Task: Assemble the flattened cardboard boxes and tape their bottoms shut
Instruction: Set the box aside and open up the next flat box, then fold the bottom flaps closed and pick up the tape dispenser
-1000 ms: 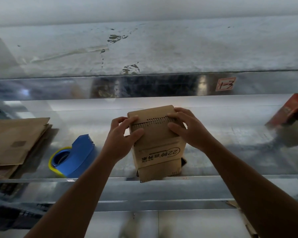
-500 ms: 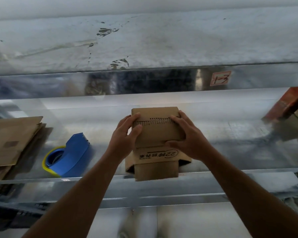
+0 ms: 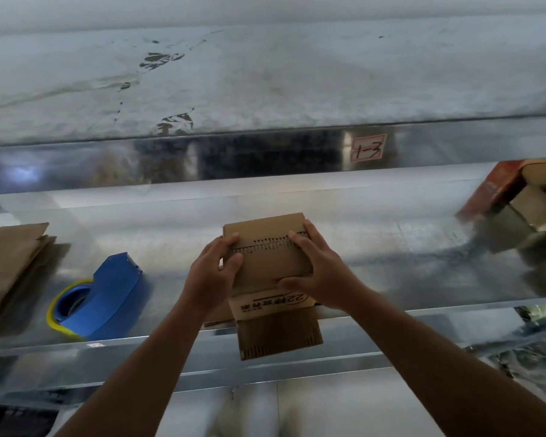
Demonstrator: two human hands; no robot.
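I see the left hand (image 3: 213,272) and the right hand (image 3: 320,275) both closed around one small brown cardboard box (image 3: 271,263), which stands between them on the shiny metal bench (image 3: 391,247). The left hand grips the left edge of the box, with the thumb laid on the top flap. The right hand holds the right edge: its fingers press on the folded flaps, where a row of dark slots runs, and its thumb lies on the near side, above a printed oval mark. One loose flap hangs toward me below both wrists, over the front edge of the bench (I cannot tell if it touches the metal).

Well to the left of the left hand lies a blue plastic tape dispenser (image 3: 108,294) with a yellow roll, and further left a pile of flattened brown cardboard sheets (image 3: 10,260). Far to the right of the right hand a red-brown carton (image 3: 498,190) lies tilted. Beyond the hands a white label (image 3: 368,147) marked "1-3" is stuck on the back wall.
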